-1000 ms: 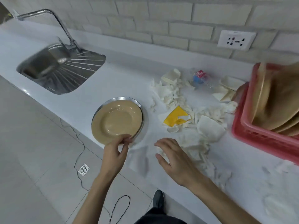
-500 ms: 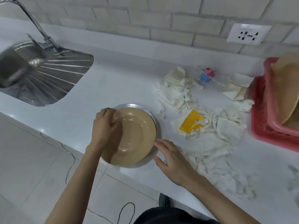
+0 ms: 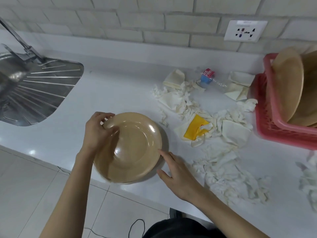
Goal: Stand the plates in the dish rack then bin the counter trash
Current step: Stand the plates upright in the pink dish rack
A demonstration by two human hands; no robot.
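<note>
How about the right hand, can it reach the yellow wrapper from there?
Probably yes. The right hand is open by the plate, holding nothing, and only loose tissue scraps lie between it and the yellow wrapper.

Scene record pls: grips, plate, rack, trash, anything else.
left grip: holds tan plate by its far-left rim
right grip: open, fingertips at plate's right rim
plate: at counter front edge, not racked
dish rack: pink, right side, holds standing plates
trash: torn paper, yellow wrapper, plastic bottle, all on counter
other: sink left, wall socket
</note>
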